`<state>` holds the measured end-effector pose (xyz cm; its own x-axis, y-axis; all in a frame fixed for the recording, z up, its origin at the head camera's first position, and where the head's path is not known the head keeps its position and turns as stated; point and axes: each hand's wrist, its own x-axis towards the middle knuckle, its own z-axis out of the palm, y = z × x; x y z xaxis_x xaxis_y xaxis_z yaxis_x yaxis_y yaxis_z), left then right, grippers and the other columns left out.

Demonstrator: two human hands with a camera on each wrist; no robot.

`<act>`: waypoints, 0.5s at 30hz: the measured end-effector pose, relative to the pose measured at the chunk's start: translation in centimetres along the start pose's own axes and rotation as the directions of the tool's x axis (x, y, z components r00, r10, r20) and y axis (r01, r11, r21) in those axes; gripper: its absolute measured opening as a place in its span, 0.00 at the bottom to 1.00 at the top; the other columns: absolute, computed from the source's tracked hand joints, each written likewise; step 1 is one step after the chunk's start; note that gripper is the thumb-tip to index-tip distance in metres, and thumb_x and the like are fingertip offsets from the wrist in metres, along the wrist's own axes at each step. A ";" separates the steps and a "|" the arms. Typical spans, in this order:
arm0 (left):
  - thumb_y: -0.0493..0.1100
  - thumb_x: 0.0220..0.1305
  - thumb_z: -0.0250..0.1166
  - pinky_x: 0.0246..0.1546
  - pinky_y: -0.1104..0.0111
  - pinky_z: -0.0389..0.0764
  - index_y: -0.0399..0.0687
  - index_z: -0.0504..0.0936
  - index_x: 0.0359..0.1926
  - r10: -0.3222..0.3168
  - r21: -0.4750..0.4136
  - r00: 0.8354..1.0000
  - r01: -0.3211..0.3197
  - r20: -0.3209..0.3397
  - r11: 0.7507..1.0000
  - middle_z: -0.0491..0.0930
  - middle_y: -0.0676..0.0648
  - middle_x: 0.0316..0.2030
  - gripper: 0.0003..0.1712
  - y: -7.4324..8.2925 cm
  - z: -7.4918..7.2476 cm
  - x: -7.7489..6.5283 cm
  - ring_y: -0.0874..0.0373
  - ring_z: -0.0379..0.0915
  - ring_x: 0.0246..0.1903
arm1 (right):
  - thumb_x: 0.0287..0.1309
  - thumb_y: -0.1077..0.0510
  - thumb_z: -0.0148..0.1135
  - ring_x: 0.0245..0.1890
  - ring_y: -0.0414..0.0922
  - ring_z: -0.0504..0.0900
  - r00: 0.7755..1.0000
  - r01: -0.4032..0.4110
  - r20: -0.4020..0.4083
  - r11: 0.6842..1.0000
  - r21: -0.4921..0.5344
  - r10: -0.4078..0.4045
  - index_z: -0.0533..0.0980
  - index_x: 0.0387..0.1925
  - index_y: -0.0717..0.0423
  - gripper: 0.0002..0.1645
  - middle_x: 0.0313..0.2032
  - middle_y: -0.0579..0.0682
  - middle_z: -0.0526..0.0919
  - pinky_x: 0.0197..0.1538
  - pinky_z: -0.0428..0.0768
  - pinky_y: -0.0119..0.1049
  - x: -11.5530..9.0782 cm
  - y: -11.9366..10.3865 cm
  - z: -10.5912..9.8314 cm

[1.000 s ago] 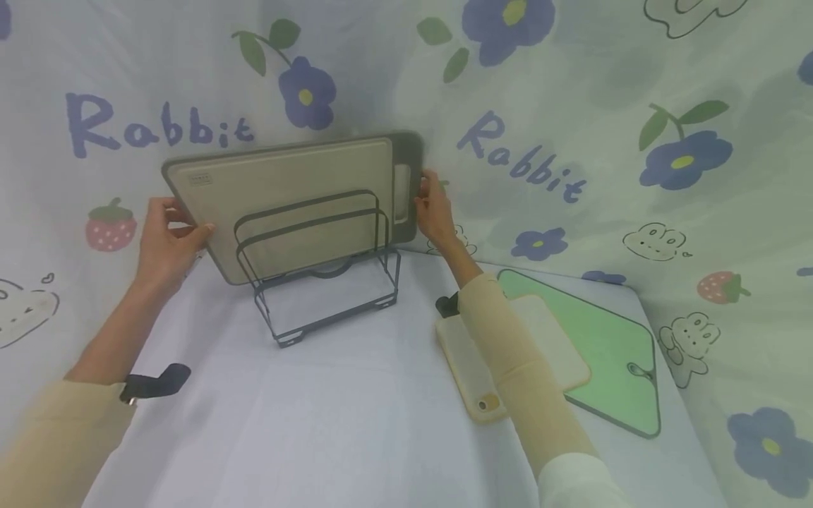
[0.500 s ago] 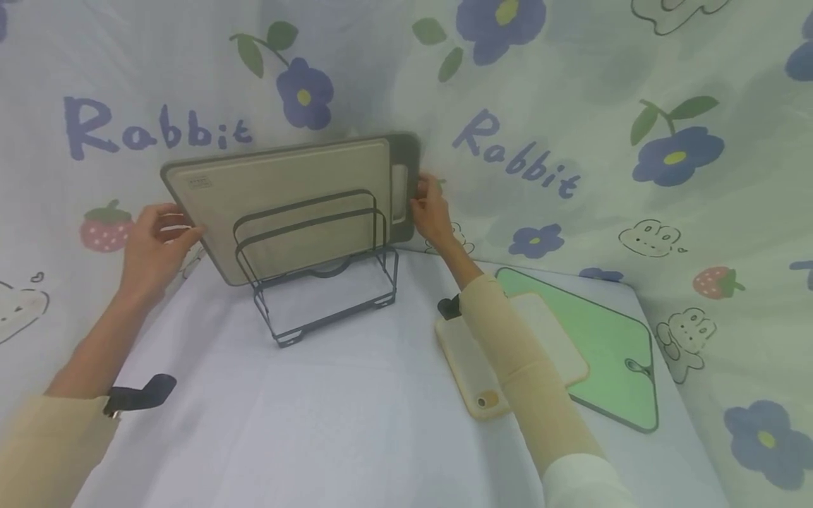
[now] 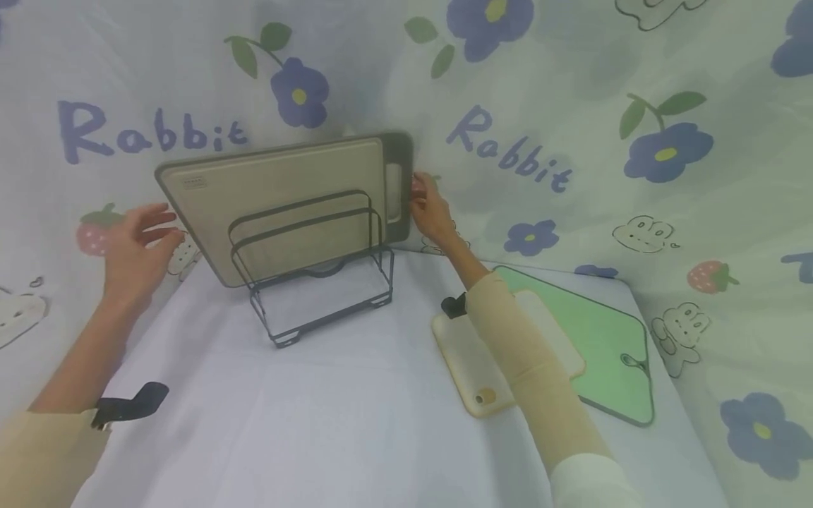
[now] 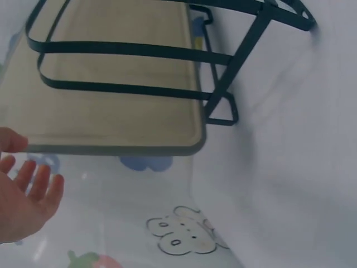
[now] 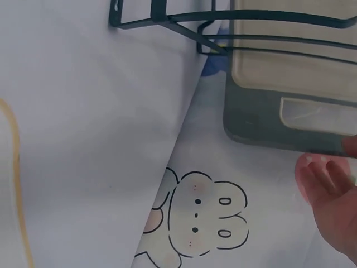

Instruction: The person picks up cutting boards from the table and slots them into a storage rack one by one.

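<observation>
the left hand (image 3: 133, 254) has just let go of the big board (image 3: 279, 176). a moment ago its thumb was on the edge; now it is just beside the 9 o'clock end, fingers loose, holding nothing. the right hand (image 3: 433, 212) is at the 3 o'clock end, thumb over the edge; i cannot tell if it grips or only touches. the big board stands in the rack (image 3: 336, 316), at 11 o'clock on the table (image 3: 330, 423). the rack seems to hold it up now, so this step looks almost done. both ends poke out past the rack, and the wall (image 3: 356, 70) is near at 12 o'clock, so room there looks tight. there is wide room at 6 o'clock. at 2 o'clock the small board (image 3: 466, 356) overlaps the green board (image 3: 603, 339).
</observation>
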<state>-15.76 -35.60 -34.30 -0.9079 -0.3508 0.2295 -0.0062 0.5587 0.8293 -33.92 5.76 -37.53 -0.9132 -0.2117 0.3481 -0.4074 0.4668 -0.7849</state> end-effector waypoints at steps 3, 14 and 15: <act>0.42 0.73 0.56 0.55 0.79 0.73 0.58 0.64 0.73 0.000 -0.010 0.999 0.000 -0.054 1.000 0.72 0.53 0.63 0.30 1.0 -0.5 -0.6 0.67 0.69 0.57 | 0.69 0.66 0.56 0.56 0.54 0.79 1.000 -0.010 0.000 0.999 0.038 0.010 0.59 0.72 0.55 0.34 0.60 0.62 0.75 0.55 0.81 0.40 -0.5 0.2 -1.1; 0.32 0.68 0.59 0.47 0.87 0.73 0.54 0.70 0.68 0.092 -0.172 0.995 -0.098 -0.042 0.980 0.77 0.64 0.47 0.29 6.0 -0.6 -5.2 0.70 0.73 0.48 | 0.68 0.63 0.59 0.56 0.55 0.79 0.988 -0.043 0.148 0.997 -0.060 0.051 0.72 0.60 0.62 0.21 0.58 0.61 0.76 0.58 0.79 0.43 -4.1 1.2 -6.4; 0.31 0.68 0.60 0.47 0.87 0.74 0.53 0.70 0.68 0.109 -0.200 0.994 -0.111 -0.022 0.973 0.78 0.63 0.47 0.29 6.3 -0.3 -5.6 0.69 0.74 0.48 | 0.68 0.63 0.59 0.56 0.55 0.79 0.985 -0.041 0.167 0.997 -0.065 0.052 0.72 0.60 0.62 0.20 0.58 0.61 0.76 0.58 0.79 0.43 -4.5 1.2 -6.9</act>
<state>-10.55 -30.34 -30.17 -0.8937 -0.3046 0.3294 0.1784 0.4324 0.8839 -30.34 13.17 -36.52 -0.9195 -0.3280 0.2164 -0.3687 0.5296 -0.7639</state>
